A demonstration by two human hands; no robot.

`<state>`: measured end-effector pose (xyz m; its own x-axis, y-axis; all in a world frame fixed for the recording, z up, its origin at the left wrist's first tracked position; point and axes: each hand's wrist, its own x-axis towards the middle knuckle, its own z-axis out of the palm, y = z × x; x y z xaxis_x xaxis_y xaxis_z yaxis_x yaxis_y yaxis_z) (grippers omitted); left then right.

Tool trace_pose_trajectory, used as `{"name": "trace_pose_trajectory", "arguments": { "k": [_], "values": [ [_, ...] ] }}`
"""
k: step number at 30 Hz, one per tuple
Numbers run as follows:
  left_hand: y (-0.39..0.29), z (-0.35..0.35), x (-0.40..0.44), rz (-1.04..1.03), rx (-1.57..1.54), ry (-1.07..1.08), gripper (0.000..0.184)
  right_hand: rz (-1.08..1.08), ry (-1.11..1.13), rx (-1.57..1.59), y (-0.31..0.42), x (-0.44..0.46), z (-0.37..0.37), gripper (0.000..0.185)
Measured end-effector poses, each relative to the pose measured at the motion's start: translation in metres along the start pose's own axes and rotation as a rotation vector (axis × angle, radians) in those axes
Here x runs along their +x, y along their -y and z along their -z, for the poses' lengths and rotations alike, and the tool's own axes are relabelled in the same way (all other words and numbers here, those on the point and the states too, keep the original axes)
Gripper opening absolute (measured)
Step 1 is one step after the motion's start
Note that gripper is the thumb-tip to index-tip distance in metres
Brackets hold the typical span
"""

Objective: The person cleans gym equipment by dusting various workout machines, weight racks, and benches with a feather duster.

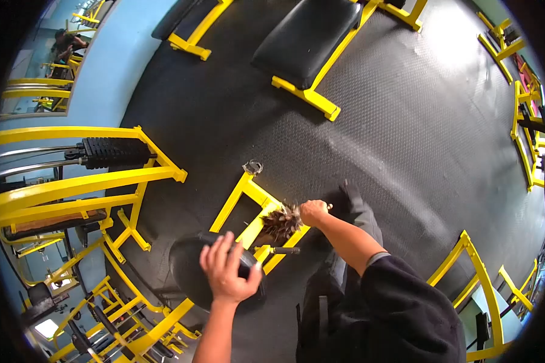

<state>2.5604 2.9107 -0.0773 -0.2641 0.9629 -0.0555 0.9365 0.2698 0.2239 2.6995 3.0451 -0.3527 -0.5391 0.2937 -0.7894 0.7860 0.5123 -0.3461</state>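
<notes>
My right hand [313,213] is closed around the handle of a feather duster [281,224]. The duster's brown feathers lie against the yellow frame [261,195] of a gym machine. My left hand [229,269] is open, its fingers spread, above a black padded seat [191,266]; whether it touches the pad I cannot tell. Close below the feathers, a black grip [286,250] sticks out from the yellow frame. The end of the handle shows just past my right fist.
A black padded bench [309,42] on yellow legs stands ahead on the black rubber floor [399,139]. To the left is a yellow machine with a weight stack [115,152], beside a wall mirror [48,54]. More yellow frames [484,284] stand at the right.
</notes>
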Motion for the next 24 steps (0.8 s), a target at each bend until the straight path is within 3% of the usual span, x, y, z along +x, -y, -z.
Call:
{"name": "trace_pose_trajectory", "arguments": {
  "k": [4,7,9,11,15,16,18,19,23,24],
  "values": [
    [0.066,0.017,0.039,0.281,0.143,0.002,0.046,-0.274,-0.003,-0.008,0.016,0.090,-0.029,0.024],
    [0.111,0.016,0.063,0.603,0.032,0.094,0.044,-0.304,-0.060,-0.042,0.012,0.095,0.013,0.018],
    [0.120,0.017,0.067,0.644,-0.182,0.234,0.042,-0.144,0.032,-0.142,0.000,0.098,0.038,0.019],
    [0.130,0.012,0.058,0.549,-0.247,0.039,0.045,-0.061,-0.194,0.082,-0.007,0.074,0.082,0.021],
    [0.130,0.017,0.071,0.492,-0.172,0.083,0.048,0.257,0.315,-0.011,0.022,0.045,0.130,0.025],
    [0.127,0.021,0.080,0.505,-0.182,0.132,0.049,0.274,0.329,-0.026,0.029,0.041,0.134,0.025],
    [0.125,0.022,0.085,0.519,-0.115,0.231,0.054,0.562,0.490,0.088,0.041,0.042,0.140,0.027],
    [0.120,0.022,0.090,0.537,-0.078,0.293,0.056,0.573,0.503,0.069,0.049,0.053,0.143,0.027],
    [0.095,0.018,0.098,0.603,-0.055,0.493,0.064,0.217,0.514,-0.284,0.059,0.149,0.102,0.029],
    [0.089,0.017,0.099,0.608,-0.056,0.488,0.064,0.124,0.397,-0.273,0.056,0.169,0.092,0.028]
  ]
}}
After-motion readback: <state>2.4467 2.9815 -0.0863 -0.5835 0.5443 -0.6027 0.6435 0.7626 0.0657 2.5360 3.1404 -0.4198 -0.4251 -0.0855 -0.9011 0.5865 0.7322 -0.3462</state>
